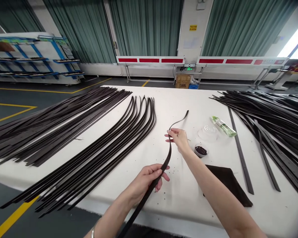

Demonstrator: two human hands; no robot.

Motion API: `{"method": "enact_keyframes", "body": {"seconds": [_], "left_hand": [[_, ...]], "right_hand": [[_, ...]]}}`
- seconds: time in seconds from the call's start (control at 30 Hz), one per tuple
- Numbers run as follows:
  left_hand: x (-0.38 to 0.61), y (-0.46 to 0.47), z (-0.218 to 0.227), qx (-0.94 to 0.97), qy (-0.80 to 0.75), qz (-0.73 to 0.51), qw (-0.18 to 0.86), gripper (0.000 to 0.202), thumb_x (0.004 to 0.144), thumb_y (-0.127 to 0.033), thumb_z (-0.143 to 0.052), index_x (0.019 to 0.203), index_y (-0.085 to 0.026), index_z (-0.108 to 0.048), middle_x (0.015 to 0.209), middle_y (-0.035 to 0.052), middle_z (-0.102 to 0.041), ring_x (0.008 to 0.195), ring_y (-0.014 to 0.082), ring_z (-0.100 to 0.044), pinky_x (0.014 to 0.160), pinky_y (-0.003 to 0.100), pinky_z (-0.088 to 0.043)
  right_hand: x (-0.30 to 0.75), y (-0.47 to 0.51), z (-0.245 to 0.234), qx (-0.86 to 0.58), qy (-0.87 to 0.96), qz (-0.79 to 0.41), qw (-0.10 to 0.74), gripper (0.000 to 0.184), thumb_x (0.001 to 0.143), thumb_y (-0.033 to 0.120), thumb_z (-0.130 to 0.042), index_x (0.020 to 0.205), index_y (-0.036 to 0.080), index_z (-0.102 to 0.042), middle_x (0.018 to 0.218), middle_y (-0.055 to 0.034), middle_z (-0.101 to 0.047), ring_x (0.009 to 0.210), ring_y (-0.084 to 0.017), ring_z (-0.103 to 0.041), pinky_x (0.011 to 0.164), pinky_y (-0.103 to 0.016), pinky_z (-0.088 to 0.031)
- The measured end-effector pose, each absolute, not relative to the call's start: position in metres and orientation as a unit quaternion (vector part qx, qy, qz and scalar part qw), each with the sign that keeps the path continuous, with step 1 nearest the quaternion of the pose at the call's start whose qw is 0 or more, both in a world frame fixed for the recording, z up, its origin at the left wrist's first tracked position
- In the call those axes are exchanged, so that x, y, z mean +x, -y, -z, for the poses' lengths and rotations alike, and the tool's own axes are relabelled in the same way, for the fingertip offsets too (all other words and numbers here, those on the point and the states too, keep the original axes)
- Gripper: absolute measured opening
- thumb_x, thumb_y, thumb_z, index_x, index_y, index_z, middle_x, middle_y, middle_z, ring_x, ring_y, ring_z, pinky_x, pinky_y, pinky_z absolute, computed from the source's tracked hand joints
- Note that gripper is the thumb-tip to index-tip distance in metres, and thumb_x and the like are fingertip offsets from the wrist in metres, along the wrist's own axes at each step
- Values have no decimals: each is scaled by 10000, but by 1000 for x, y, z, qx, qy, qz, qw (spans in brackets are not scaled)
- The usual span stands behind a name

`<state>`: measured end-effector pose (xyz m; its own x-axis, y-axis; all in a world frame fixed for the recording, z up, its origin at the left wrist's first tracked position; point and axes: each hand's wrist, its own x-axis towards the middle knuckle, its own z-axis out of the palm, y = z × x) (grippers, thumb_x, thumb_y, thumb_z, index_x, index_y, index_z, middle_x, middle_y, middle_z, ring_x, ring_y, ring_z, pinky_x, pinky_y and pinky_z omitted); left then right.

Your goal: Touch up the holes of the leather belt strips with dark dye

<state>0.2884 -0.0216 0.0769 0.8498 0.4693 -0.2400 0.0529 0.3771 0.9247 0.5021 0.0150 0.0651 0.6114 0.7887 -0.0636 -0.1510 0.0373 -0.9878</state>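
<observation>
A long black leather strap [167, 162] runs up through both my hands, its free tip curling away at the far end. My left hand [146, 180] grips its lower part, and the tail hangs past the table edge. Higher up, my right hand [178, 138] pinches the strap between fingertips and thumb. Just beyond that hand sit a small dish of dark paste [201, 150], a clear plastic lid [208, 133] and a green-tinted bottle [224, 127] lying on its side. A folded black cloth [228, 183] lies to the right of my right forearm.
Several fanned rows of black straps [52, 122] cover the white table [178, 205] on the left, with more [270, 122] on the right. Beyond stand a blue-framed shelf rack [32, 58], red-and-white barriers [149, 60] and a cardboard box [183, 81].
</observation>
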Motion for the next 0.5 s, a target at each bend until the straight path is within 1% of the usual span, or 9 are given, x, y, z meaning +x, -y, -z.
{"method": "enact_keyframes", "body": {"seconds": [0.07,0.1,0.17,0.23,0.3,0.4,0.5], "left_hand": [[282,20,-74,502,-242,-127,821,330,914,-338,-589,1150,-120,-667,980,122,-697,580,98,-563,587,252,-463],[279,20,-73,485,-246,-122,830,332,907,-325,-606,1159,-116,-662,1039,145,-697,639,121,-611,649,276,-500],[271,23,-70,457,-253,-114,845,341,900,-287,-622,1189,-108,-645,1153,186,-677,789,185,-681,811,362,-533],[262,27,-69,438,-253,-115,855,345,901,-255,-620,1208,-99,-632,1211,209,-657,905,244,-698,929,447,-506],[252,33,-69,427,-252,-119,860,337,900,-225,-616,1207,-87,-631,1226,222,-649,966,277,-694,973,483,-483],[234,41,-69,423,-252,-113,863,342,887,-174,-621,1216,-85,-632,1252,226,-637,1028,300,-679,992,491,-476],[211,50,-67,414,-257,-108,866,401,843,-108,-647,1243,-104,-624,1274,215,-631,1087,318,-657,1013,493,-460]], "right_hand": [[504,-16,-65,-603,249,-355,670,222,903,282,-626,1051,118,-599,906,-28,-653,742,-117,-658,623,-256,-580],[505,-16,-64,-607,242,-354,669,216,909,276,-619,1056,118,-598,911,-27,-651,746,-116,-655,631,-257,-578],[511,-17,-63,-619,228,-348,666,215,912,271,-615,1063,120,-597,925,-28,-647,752,-116,-648,643,-260,-575],[519,-21,-59,-636,216,-335,661,222,912,274,-614,1073,122,-595,950,-32,-644,769,-119,-644,655,-267,-572],[527,-27,-54,-654,205,-317,656,230,911,282,-615,1076,124,-596,976,-38,-641,788,-125,-641,667,-277,-571],[538,-34,-48,-675,190,-289,651,227,910,291,-614,1062,123,-600,975,-38,-639,787,-125,-637,666,-280,-569],[545,-38,-47,-685,181,-261,655,212,911,286,-614,1044,121,-603,948,-31,-640,759,-115,-634,644,-264,-565]]}}
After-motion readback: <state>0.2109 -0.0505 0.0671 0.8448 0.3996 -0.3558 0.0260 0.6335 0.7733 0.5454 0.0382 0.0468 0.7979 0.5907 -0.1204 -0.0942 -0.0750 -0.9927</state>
